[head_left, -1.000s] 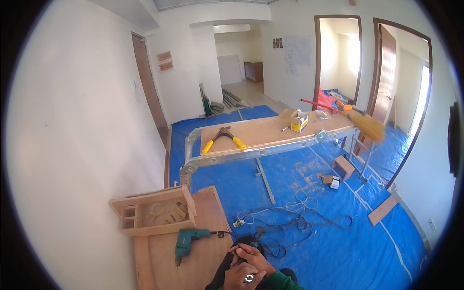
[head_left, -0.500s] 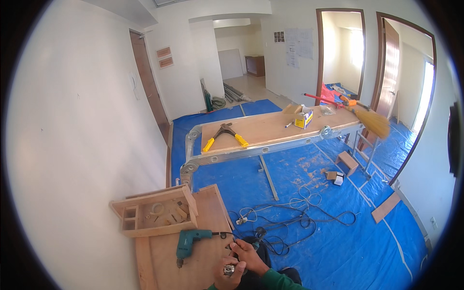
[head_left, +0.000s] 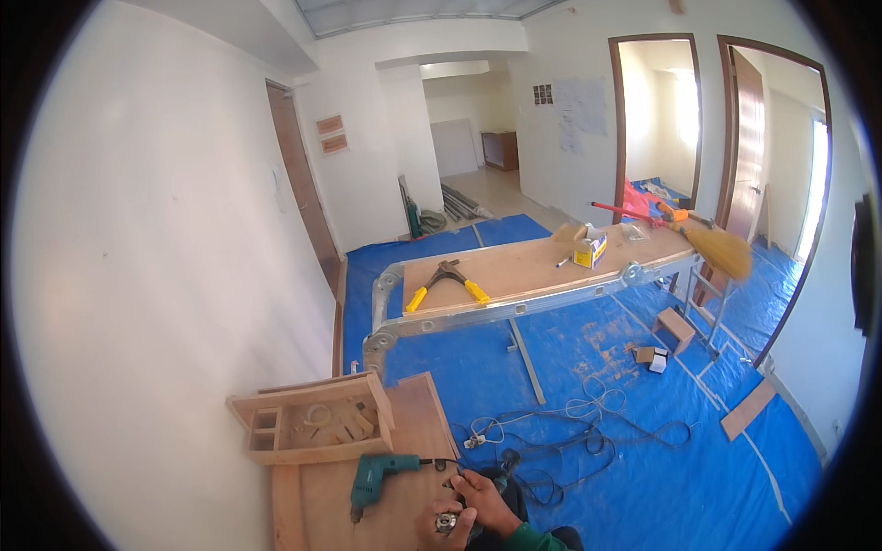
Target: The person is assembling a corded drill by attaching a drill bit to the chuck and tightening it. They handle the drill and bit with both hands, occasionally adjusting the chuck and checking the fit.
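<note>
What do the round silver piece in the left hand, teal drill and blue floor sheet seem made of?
Round silver piece: probably metal, by bright glints. Teal drill: apparently matte plastic, smoothly moulded. Blue sheet: likely glossy plastic, given shiny creases.

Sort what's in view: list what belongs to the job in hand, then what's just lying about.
Job in hand:
Round metal part, held in the left hand, the right hand close beside it.
Green drill, probably, lying near the hands.

Apparently just lying about:
Yellow-handled tool
Broom
Yellow box
Wooden plank
</note>
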Tool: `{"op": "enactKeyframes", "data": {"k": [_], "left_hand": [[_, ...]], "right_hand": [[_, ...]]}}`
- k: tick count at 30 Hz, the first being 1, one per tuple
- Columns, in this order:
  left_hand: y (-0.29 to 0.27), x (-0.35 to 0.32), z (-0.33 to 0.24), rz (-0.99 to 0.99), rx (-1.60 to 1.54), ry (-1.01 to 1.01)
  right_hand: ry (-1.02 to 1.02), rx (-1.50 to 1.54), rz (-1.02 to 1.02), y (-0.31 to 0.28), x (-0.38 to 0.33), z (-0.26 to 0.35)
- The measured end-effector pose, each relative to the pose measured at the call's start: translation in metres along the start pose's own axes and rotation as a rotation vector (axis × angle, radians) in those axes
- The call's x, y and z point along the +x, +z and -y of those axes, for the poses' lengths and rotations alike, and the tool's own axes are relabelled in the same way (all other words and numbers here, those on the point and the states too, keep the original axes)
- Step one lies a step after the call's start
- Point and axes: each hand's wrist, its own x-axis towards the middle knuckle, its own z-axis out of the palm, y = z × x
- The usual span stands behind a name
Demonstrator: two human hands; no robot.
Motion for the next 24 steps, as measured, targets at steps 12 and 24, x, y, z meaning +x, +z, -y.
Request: {"op": "enactKeyframes", "data": {"k": [12,24], "left_hand": [[0.007,-0.005,-0.010,0.050,0.037,0.129],[0.005,-0.007,0.001,0.047,0.029,0.132]], "right_hand": [[0.017,0.044,-0.012,-0.008,-0.008,-0.009],[0.008,0.020,-0.020,-0.006,-0.007,-0.010]]}}
